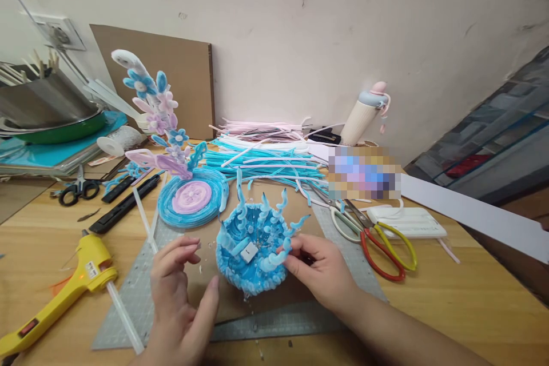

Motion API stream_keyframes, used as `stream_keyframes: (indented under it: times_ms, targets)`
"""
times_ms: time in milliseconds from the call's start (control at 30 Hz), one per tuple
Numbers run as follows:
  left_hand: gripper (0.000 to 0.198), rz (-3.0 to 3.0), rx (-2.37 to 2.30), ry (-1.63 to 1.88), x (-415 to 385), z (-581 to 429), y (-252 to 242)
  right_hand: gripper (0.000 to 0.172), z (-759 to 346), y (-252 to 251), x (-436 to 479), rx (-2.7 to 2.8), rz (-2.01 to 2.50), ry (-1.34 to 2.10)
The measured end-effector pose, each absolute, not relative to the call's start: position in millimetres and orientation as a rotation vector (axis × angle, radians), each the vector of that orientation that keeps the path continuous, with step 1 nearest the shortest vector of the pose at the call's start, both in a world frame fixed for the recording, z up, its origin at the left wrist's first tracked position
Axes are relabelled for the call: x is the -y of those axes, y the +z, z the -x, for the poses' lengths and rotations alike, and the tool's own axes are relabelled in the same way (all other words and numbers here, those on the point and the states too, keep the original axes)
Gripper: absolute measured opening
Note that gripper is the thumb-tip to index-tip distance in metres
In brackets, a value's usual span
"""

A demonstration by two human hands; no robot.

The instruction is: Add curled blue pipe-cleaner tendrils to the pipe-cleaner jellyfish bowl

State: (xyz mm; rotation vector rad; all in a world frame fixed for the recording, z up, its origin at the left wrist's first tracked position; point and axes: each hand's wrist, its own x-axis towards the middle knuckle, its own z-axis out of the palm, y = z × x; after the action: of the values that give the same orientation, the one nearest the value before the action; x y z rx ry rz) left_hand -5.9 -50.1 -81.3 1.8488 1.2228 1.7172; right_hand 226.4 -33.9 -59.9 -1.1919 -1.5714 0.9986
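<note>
A round blue fuzzy pipe-cleaner craft piece [253,283], shaped like a shallow bowl with curly strands rising from its rim, sits over the brown cardboard. Inside it lies a small white block [249,252]. My right hand [323,269] pinches a coiled light-blue strand [274,260] at the piece's right side. Left of the bowl, my left hand [180,291] is raised with its fingers and thumb apart, holding nothing. Behind stands a blue disc base [171,214] with a pink centre, bearing a white stem with blue and pink flowers [141,84].
A yellow glue gun [92,263] with a glue stick lies at left, near a black cutter [124,204] and black scissors [79,189]. Bundled pipe cleaners [261,160] lie at the back. Red-and-yellow-handled scissors [384,263], a white power bank [412,223] and a bottle [360,117] are at right.
</note>
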Motion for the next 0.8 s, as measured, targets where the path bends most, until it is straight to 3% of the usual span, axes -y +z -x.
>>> stream_keyframes:
  times_ms: [800]
  targets:
    - [0.061, -1.817, -1.241, 1.664, 53.2, 4.3, -79.6, 0.015, -227.3, -64.3, 34.8, 1.51, 1.203, 1.058]
